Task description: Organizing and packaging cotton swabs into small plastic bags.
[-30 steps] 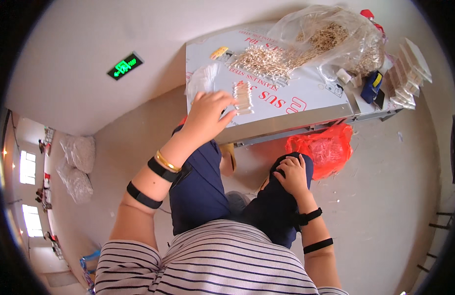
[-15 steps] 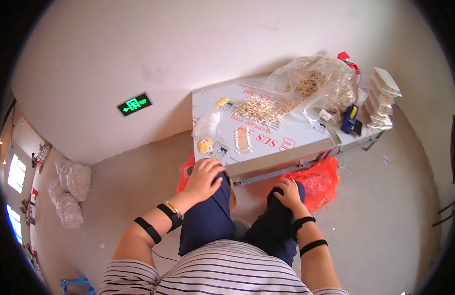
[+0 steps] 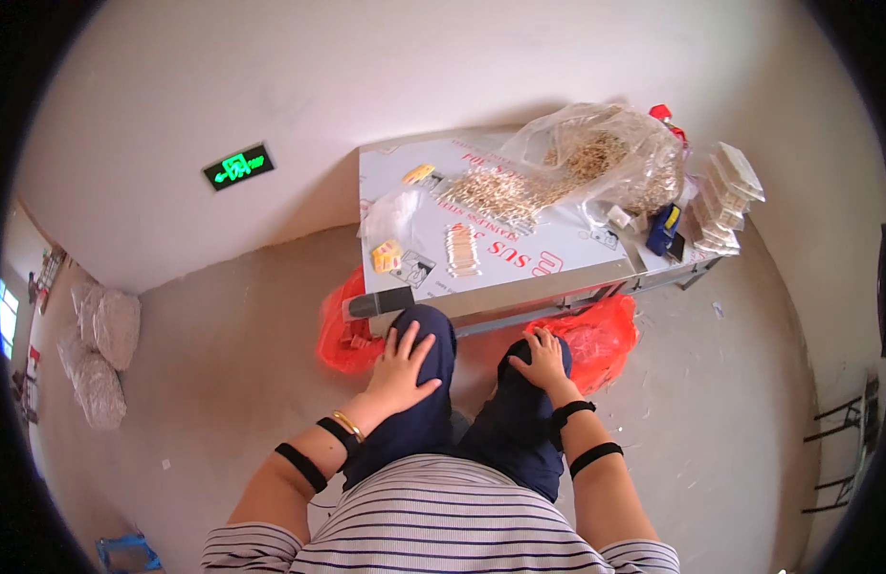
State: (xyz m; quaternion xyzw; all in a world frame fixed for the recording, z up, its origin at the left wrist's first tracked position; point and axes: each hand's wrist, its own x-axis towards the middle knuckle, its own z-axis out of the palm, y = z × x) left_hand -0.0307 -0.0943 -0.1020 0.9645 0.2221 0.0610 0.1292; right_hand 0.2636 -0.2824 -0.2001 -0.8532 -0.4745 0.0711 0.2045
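My left hand lies on my left knee with its fingers spread and nothing in it. On the other knee rests my right hand, empty, its fingers apart. Beyond my knees stands a metal-topped table. A loose heap of cotton swabs covers its middle, and nearer to me is a neat row of cotton swabs. Thin clear plastic bags lie at the left, with small yellow packets beside them. A large clear bag of cotton swabs lies open at the back.
Stacked white packs stand at the table's right end, by a dark blue object with a yellow part. Red plastic bags hang or lie below the front edge. Bulky filled sacks rest on the floor at far left.
My left hand's fingers have spread wider on the knee. The view has shifted, so the table sits slightly further left in it. My right hand stays on its knee.
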